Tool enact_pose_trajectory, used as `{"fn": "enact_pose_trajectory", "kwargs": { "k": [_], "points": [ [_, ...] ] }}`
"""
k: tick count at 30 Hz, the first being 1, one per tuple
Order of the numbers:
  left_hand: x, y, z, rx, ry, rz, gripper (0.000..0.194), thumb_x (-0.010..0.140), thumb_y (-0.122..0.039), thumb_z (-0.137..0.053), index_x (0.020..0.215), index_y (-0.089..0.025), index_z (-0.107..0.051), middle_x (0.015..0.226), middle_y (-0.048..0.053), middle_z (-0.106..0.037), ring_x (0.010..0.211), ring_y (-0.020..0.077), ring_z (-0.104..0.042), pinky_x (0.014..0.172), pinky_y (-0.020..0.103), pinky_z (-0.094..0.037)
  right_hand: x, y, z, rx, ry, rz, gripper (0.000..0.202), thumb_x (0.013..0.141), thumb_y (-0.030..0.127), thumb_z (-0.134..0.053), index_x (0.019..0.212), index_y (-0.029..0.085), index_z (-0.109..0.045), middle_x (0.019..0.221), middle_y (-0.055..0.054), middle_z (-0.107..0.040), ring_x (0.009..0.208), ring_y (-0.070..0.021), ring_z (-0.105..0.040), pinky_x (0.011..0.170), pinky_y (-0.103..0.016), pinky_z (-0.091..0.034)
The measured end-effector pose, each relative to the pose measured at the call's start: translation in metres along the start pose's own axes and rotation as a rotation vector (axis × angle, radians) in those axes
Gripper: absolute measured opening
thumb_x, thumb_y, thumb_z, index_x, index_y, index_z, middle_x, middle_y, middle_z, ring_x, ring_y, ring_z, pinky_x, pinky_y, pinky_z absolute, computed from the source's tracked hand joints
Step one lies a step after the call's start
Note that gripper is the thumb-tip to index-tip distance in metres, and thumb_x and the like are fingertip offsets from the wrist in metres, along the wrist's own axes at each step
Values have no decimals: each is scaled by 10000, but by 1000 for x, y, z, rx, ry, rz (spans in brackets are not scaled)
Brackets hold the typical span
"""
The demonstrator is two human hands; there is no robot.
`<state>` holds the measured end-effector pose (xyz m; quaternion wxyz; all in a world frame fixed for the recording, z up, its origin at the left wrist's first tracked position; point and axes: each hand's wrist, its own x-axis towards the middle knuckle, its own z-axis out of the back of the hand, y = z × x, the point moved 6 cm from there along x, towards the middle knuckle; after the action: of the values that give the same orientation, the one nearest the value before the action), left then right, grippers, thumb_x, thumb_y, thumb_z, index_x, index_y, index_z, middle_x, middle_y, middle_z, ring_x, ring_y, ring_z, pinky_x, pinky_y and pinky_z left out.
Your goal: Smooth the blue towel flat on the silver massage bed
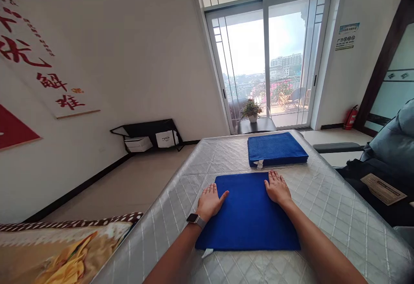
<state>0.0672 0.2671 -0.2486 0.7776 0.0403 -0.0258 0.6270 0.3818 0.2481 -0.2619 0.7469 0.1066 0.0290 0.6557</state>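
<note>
A flat blue cloth (250,215) lies on the silver quilted surface in front of me, a white tag (207,253) sticking out at its near left corner. My left hand (209,201), with a watch (193,218) on the wrist, rests open along the cloth's left edge, thumb over the fabric. On the far right edge my right hand (277,187) lies flat, fingers stretched forward. Just beyond is a neat stack of folded blue cloths (276,147), also with a white tag at its near left.
The quilted surface (174,202) stretches around the cloths. A patterned blanket with yellow cloth (74,254) is at the lower left. A cardboard piece (383,189) lies on dark fabric at the right. Farther off stand a potted plant (252,110) and a black rack (148,129).
</note>
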Motion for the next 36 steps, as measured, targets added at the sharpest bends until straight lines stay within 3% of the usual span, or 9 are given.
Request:
{"fn": "enact_pose_trajectory", "kwargs": {
  "k": [3,9,11,13,15,18,29,32,36],
  "points": [
    [11,-42,19,-20,-98,-61,914,955,-704,-135,1484,1,-378,1529,240,-379,1441,340,-332,1179,459,-248,-1,0,2,14,5,-4,669,1001,427,-215,1567,72,-181,1629,-107,-176,1509,-215,-127,1217,-403,-67],
    [19,-185,21,-228,-110,-497,672,1032,-546,-151,1509,-128,-374,1543,148,-407,1454,233,-325,1171,411,-293,-4,0,6,2,27,10,649,998,381,-220,1570,78,-173,1635,-98,-152,1513,-203,-97,1219,-392,-82],
    [22,-216,18,-274,-121,-540,669,1035,-536,-133,1510,-131,-372,1554,141,-391,1455,237,-323,1174,421,-292,-5,0,5,-26,50,37,632,979,298,-243,1573,94,-171,1642,-76,-121,1514,-187,-81,1219,-374,-88],
    [26,-227,14,-311,-116,-524,685,1034,-538,-107,1513,-121,-365,1557,142,-384,1455,240,-322,1177,428,-289,-6,0,4,-52,60,51,638,955,238,-258,1574,109,-177,1645,-56,-97,1514,-178,-74,1218,-364,-89],
    [32,-221,9,-327,-109,-480,709,1029,-547,-89,1512,-108,-367,1557,141,-383,1462,239,-305,1189,430,-270,-5,2,4,-64,59,49,633,961,247,-243,1573,101,-178,1645,-59,-100,1514,-182,-80,1218,-369,-89],
    [39,-190,4,-309,-108,-410,748,1014,-586,-82,1509,-109,-379,1566,123,-371,1480,244,-261,1207,438,-230,-1,4,4,-52,39,26,645,991,356,-206,1567,67,-179,1637,-93,-146,1512,-200,-106,1219,-386,-88],
    [43,-27,-8,-175,-82,-99,792,989,-638,-96,1538,-115,-322,1573,140,-346,1485,273,-244,1205,461,-187,2,6,2,-12,27,-7,684,991,451,-190,1571,89,-182,1633,-86,-184,1510,-202,-122,1215,-391,-70],
    [38,-6,-10,-172,-73,-78,815,985,-649,-85,1544,-95,-294,1585,151,-310,1493,268,-216,1200,444,-190,2,7,2,-20,30,-7,686,990,452,-185,1572,88,-175,1636,-85,-175,1510,-201,-116,1214,-396,-73],
    [34,-2,-9,-196,-70,-70,860,971,-678,-60,1542,-78,-291,1594,154,-276,1497,257,-196,1201,416,-189,2,9,0,-50,32,-2,686,991,453,-185,1569,84,-186,1634,-83,-183,1509,-206,-122,1214,-395,-79]
  ]
}}
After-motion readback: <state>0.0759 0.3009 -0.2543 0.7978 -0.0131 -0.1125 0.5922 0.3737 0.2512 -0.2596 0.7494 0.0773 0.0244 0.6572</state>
